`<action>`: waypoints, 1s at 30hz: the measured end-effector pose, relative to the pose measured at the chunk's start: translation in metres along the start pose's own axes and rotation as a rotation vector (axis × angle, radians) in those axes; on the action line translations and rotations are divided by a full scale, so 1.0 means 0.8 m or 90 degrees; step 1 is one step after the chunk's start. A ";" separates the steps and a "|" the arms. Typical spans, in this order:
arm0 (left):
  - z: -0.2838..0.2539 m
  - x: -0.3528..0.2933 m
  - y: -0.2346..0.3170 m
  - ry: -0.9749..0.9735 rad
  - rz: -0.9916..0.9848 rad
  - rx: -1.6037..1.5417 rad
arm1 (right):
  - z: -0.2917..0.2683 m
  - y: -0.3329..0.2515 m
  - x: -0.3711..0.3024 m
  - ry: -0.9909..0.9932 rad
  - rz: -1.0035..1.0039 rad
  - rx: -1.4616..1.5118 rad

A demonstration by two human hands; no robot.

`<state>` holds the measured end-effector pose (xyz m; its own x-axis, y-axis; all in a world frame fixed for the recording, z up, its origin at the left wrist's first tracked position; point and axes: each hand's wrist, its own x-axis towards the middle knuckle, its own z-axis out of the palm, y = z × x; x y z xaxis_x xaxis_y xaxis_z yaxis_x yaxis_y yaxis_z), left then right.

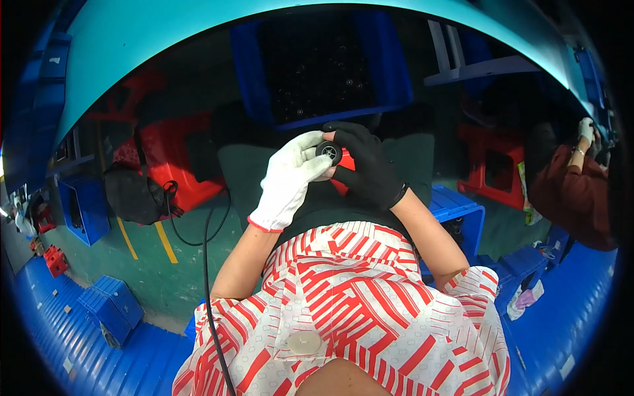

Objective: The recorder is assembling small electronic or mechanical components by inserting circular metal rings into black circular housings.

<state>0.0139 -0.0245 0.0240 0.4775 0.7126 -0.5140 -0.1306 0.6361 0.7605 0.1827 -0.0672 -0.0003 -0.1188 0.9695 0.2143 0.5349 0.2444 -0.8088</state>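
Observation:
A small black wheel (329, 153) with a light, spoked hub is held up in front of my lap. My left hand (290, 173), in a white glove with a red cuff edge, is closed on the wheel's left side with fingers and thumb. From the other side my right hand (371, 165), in a black glove whose bare fingertips show, also grips the wheel. Both hands meet around it, and its back is hidden. Beyond the hands stands a blue bin (391, 56) with many small dark parts inside, too dim to make out singly.
A teal tabletop (198, 33) arches across the far side. Red stools (175, 148) stand left and right; a black bag (132, 191) rests by the left one. A cable (206, 264) hangs along my left side. Blue crates (111, 305) line the floor. A co-worker (574, 191) sits far right.

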 end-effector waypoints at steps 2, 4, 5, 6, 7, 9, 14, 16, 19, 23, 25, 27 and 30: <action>-0.003 -0.002 -0.004 0.021 -0.012 -0.004 | 0.001 0.002 0.000 -0.002 -0.018 -0.006; -0.002 -0.004 -0.003 0.037 -0.022 -0.015 | 0.003 0.005 0.000 -0.005 -0.035 -0.013; -0.002 -0.005 -0.003 0.040 -0.023 -0.018 | 0.005 0.007 0.000 -0.013 -0.027 -0.004; -0.004 -0.005 -0.002 0.040 -0.025 -0.017 | 0.006 0.008 0.002 -0.020 -0.020 0.004; -0.005 -0.004 -0.002 0.040 -0.027 -0.017 | 0.006 0.008 0.004 -0.022 -0.020 0.003; -0.005 -0.001 -0.006 0.041 -0.024 -0.081 | 0.004 0.002 0.010 -0.032 0.025 0.062; -0.010 -0.004 -0.003 0.099 0.071 -0.099 | -0.013 -0.013 0.017 0.008 0.360 0.502; -0.010 -0.005 -0.005 0.136 0.128 -0.011 | -0.014 0.000 0.017 -0.021 0.476 0.937; 0.001 -0.013 -0.002 0.147 0.242 0.134 | -0.001 0.001 0.009 -0.018 0.556 1.045; 0.003 -0.015 0.002 0.062 0.265 0.280 | 0.004 -0.026 0.009 -0.045 0.625 1.039; 0.004 -0.019 0.006 0.070 0.236 0.286 | -0.001 -0.034 0.011 -0.050 0.629 1.029; 0.003 -0.021 0.006 0.077 0.207 0.290 | 0.003 -0.031 0.007 -0.064 0.607 0.979; 0.003 -0.023 0.005 0.078 0.185 0.232 | 0.005 -0.032 0.006 -0.047 0.607 0.974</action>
<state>0.0068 -0.0356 0.0375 0.3584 0.8887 -0.2861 0.0805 0.2759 0.9578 0.1652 -0.0691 0.0195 -0.3202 0.7605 -0.5649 -0.7249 -0.5806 -0.3707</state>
